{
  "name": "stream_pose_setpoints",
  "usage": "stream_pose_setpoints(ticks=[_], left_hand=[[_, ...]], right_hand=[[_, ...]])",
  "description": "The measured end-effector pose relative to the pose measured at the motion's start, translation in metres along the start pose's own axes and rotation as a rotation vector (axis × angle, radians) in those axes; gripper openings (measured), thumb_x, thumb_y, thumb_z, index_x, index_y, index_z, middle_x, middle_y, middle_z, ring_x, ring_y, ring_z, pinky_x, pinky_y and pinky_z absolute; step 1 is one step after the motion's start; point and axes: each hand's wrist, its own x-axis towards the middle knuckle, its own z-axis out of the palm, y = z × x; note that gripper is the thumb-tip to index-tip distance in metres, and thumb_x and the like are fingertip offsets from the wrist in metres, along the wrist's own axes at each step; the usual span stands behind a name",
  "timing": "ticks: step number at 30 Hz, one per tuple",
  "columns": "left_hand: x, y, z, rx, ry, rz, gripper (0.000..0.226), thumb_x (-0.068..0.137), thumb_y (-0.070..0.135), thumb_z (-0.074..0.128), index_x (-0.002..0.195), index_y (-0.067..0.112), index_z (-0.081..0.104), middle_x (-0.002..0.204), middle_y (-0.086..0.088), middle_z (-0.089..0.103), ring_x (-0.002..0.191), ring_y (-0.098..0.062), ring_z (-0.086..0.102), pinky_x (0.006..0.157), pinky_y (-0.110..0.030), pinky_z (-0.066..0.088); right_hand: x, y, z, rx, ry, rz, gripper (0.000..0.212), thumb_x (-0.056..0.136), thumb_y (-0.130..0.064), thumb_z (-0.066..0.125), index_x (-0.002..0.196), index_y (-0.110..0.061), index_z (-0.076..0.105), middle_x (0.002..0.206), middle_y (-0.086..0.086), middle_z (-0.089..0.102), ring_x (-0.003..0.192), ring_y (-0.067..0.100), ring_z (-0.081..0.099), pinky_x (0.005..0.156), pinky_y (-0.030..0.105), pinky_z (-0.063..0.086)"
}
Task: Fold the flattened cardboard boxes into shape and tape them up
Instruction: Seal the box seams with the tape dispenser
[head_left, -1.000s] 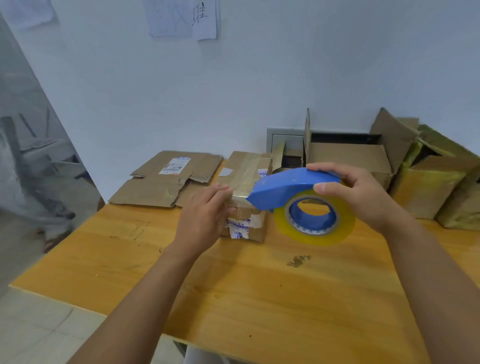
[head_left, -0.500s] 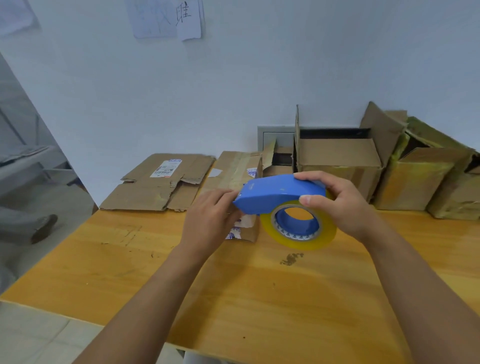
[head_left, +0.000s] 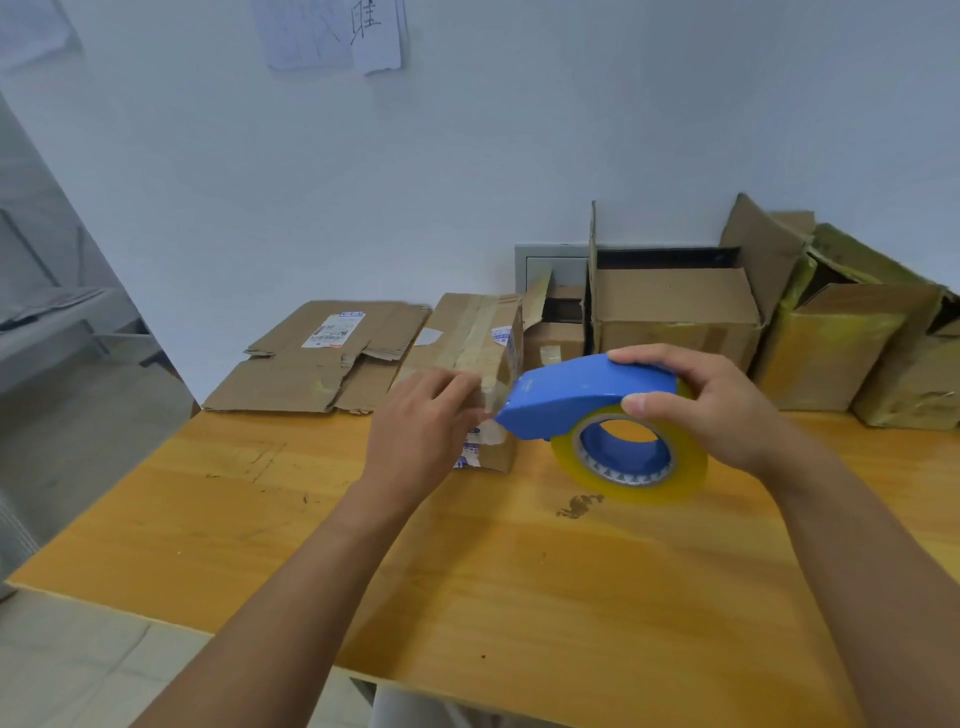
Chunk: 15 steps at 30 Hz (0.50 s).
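A small folded cardboard box (head_left: 470, 338) stands on the wooden table (head_left: 519, 571), with clear tape running along its top seam. My right hand (head_left: 696, 405) grips a blue tape dispenser (head_left: 582, 395) that carries a yellowish clear tape roll (head_left: 631, 457). The dispenser's nose sits at the box's near top edge. My left hand (head_left: 421, 426) rests on that near edge, fingers at the tape end by the dispenser's nose. Behind and to the left, flattened cardboard boxes (head_left: 322, 358) lie on the table.
Several assembled boxes stand along the wall: a small open one (head_left: 553, 338), a larger brown one (head_left: 675, 317), and yellow-taped ones (head_left: 852, 343) at the right. A dark stain (head_left: 579, 505) marks the table. The table's left edge drops to the floor.
The dispenser has stayed at the box's near edge. My left hand's fingers have shifted slightly along the tape end there. The view has tilted a little.
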Motion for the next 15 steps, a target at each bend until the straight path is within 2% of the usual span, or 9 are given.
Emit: stream_pose_setpoints(ticks=[2, 5, 10, 12, 15], left_hand=[[-0.001, 0.000, -0.001, 0.000, -0.006, 0.004, 0.029, 0.081, 0.018, 0.080, 0.108, 0.011, 0.070, 0.097, -0.004, 0.069, 0.085, -0.027, 0.062, 0.065, -0.031, 0.044], [-0.003, 0.001, -0.003, -0.003, -0.019, 0.007, 0.030, 0.080, 0.016, 0.081, 0.107, 0.011, 0.070, 0.097, -0.003, 0.069, 0.084, -0.027, 0.062, 0.065, -0.030, 0.043], [-0.003, 0.001, -0.003, 0.002, -0.006, 0.032, 0.028, 0.079, 0.016, 0.080, 0.104, 0.012, 0.070, 0.094, -0.002, 0.069, 0.081, -0.024, 0.061, 0.064, -0.027, 0.038], [-0.002, 0.002, -0.004, 0.000, -0.010, 0.023, 0.029, 0.079, 0.017, 0.081, 0.105, 0.013, 0.070, 0.095, -0.002, 0.069, 0.082, -0.023, 0.061, 0.064, -0.026, 0.037], [-0.001, 0.000, -0.005, -0.016, -0.004, 0.001, 0.027, 0.083, 0.025, 0.078, 0.107, 0.013, 0.070, 0.096, -0.001, 0.069, 0.083, -0.021, 0.060, 0.066, -0.025, 0.037]], right_hand=[[0.011, -0.013, 0.003, -0.024, -0.024, 0.015, 0.040, 0.068, -0.056, 0.070, 0.108, -0.050, 0.070, 0.110, -0.025, 0.066, 0.102, -0.003, 0.061, 0.080, 0.011, 0.044], [0.023, -0.028, -0.001, -0.058, -0.029, 0.027, 0.034, 0.075, -0.049, 0.069, 0.108, -0.040, 0.072, 0.106, -0.016, 0.069, 0.095, -0.001, 0.064, 0.079, 0.017, 0.046], [0.028, -0.035, -0.001, -0.109, -0.033, 0.030, 0.018, 0.090, -0.038, 0.070, 0.108, -0.036, 0.072, 0.099, -0.014, 0.070, 0.089, -0.002, 0.064, 0.075, 0.021, 0.046], [0.031, -0.037, -0.001, -0.131, -0.026, 0.041, 0.018, 0.089, -0.042, 0.071, 0.107, -0.038, 0.072, 0.099, -0.016, 0.069, 0.090, -0.004, 0.063, 0.075, 0.021, 0.046], [0.026, -0.033, 0.005, -0.415, -0.238, 0.112, 0.025, 0.079, -0.058, 0.070, 0.102, -0.046, 0.069, 0.103, -0.020, 0.066, 0.089, 0.001, 0.063, 0.077, 0.024, 0.049]])
